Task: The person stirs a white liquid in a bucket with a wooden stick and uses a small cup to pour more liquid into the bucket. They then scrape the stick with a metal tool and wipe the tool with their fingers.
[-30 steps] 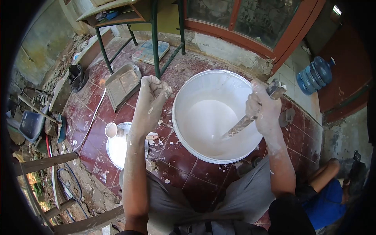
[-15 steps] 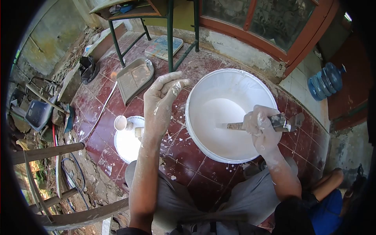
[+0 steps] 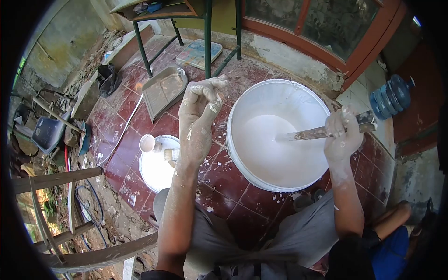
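A large white bucket [image 3: 234, 154] stands on the floor before me with white liquid, like paint, [image 3: 263, 135] inside. My right hand [image 3: 343, 135] is closed around a flat, paint-stained stick [image 3: 310, 135]. The stick slants over the right rim, its lower end dipping into the liquid. My left hand [image 3: 200, 114] is raised left of the bucket, apart from it. Its fingers are loosely bent, with a gap to the thumb, and I see nothing in them. Both hands are smeared with white.
A white lid [image 3: 158, 175] bears a small cup [image 3: 147, 143] and a paintbrush [image 3: 171, 155]. Beyond lie a dustpan-like grey tray [image 3: 163, 91] and a green-legged table [image 3: 208, 42]. A blue water bottle [image 3: 391, 97] lies at right; another person's arm [image 3: 392, 219] shows low right.
My right hand has moved right, away from the bucket's middle, and more of the stick shows. My left fingers have bent a little more. The view has shifted slightly.
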Tool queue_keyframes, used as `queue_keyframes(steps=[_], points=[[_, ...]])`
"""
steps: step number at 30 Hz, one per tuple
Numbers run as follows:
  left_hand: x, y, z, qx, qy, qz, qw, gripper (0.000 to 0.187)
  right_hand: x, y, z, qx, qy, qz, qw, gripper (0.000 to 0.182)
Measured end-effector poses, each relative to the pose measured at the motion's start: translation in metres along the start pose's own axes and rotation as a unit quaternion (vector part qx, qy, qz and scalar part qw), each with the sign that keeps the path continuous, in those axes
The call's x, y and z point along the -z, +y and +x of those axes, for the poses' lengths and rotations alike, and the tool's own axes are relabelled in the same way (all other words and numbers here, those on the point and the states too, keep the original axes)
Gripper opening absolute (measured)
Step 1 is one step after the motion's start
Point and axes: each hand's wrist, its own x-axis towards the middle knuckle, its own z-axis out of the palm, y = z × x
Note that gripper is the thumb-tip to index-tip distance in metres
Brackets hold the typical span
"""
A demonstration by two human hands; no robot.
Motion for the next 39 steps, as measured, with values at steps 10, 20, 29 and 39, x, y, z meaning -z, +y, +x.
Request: queue_keyframes(steps=[10,20,29,39], points=[[-0.009,-0.002,-0.001,-0.010,-0.013,0.050,0.999,0.009,-0.005,-0.025,0.000,-0.123,-0.111,-0.006,0.986,0.026],[0.015,-0.017,0.001,-0.143,-0.051,0.062,0.987,0.010,-0.007,0.012,-0.009,0.081,-0.031,0.014,0.996,0.031],[0.003,-0.008,-0.001,-0.127,-0.008,0.064,0.990,0.015,-0.029,-0.023,-0.019,-0.175,-0.122,-0.071,0.974,0.038],[-0.003,-0.007,-0.002,-0.087,-0.006,0.091,0.992,0.014,-0.008,0.021,0.003,0.073,0.019,-0.036,0.997,0.037]])
